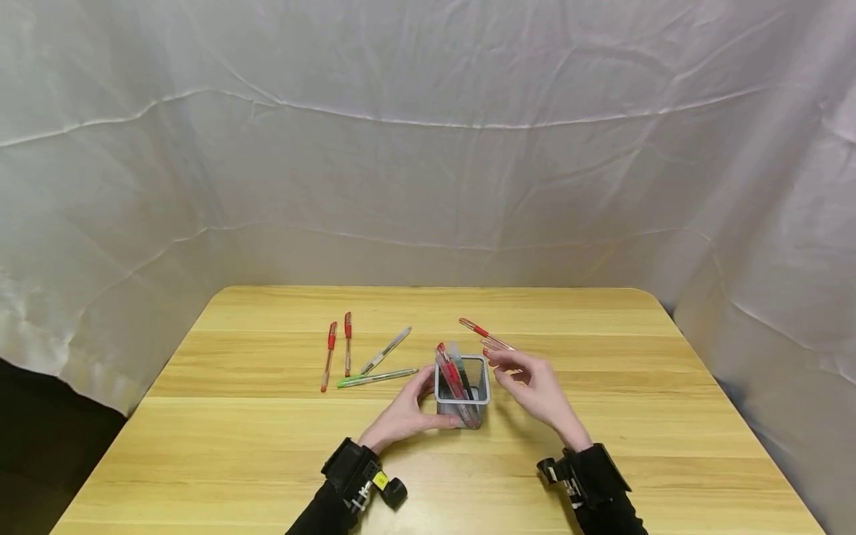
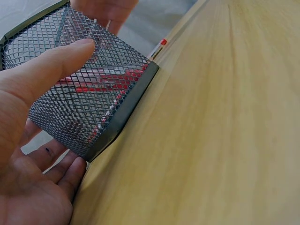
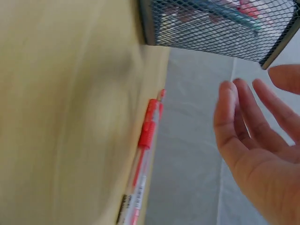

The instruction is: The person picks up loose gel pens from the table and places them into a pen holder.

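Note:
My left hand [image 1: 401,417] grips a square metal-mesh pen holder [image 1: 446,409], which stands upright on the table. In the left wrist view its thumb lies across one mesh side, and the other fingers are around the lower part. Red pens [image 1: 449,375] and a pale-capped pen [image 1: 457,358] lean inside the holder. Just right of the rim is my right hand [image 1: 536,385], its fingers loosely bent. Nothing sits between those fingers [image 3: 253,112] in the right wrist view. Two red-capped pens [image 3: 148,129] lie on the table near that hand, partly hidden by it in the head view.
Left of the holder lie two red-capped pens, one [image 1: 329,357] nearer and one [image 1: 348,344] farther. A grey-capped clear pen [image 1: 386,350] and a green pen [image 1: 377,377] lie between them and the holder. Pale cloth [image 1: 428,186] hangs behind the wooden table [image 1: 234,431].

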`<action>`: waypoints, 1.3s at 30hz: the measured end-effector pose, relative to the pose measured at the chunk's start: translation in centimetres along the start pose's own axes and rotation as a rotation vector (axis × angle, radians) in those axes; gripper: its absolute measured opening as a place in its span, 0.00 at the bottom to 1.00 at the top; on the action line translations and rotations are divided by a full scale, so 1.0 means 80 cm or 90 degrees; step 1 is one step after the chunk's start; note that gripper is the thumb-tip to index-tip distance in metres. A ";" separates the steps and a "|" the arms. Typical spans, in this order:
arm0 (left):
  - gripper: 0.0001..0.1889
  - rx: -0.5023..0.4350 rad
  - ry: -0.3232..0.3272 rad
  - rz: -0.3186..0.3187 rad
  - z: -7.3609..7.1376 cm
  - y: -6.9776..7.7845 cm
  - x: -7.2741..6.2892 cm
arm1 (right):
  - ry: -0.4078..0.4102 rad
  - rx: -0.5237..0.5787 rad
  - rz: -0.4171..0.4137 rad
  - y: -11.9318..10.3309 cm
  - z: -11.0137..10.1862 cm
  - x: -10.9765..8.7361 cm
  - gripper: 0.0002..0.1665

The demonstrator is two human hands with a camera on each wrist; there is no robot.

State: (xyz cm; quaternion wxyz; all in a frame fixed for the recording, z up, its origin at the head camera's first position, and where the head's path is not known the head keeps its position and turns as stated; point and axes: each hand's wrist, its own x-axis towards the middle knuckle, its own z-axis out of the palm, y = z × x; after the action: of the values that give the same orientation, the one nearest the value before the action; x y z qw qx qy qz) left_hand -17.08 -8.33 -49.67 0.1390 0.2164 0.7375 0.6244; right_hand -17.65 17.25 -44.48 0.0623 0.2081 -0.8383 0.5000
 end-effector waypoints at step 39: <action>0.12 0.596 0.182 -0.014 -0.145 0.008 -0.053 | -0.274 0.167 0.103 0.014 0.024 -0.005 0.62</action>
State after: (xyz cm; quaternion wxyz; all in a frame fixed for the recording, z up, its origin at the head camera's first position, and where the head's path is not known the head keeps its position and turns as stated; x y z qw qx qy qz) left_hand -18.80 -20.34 -47.25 -0.0695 0.1596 0.9532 0.2474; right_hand -17.56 16.18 -46.45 -0.1853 0.2482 -0.7745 0.5516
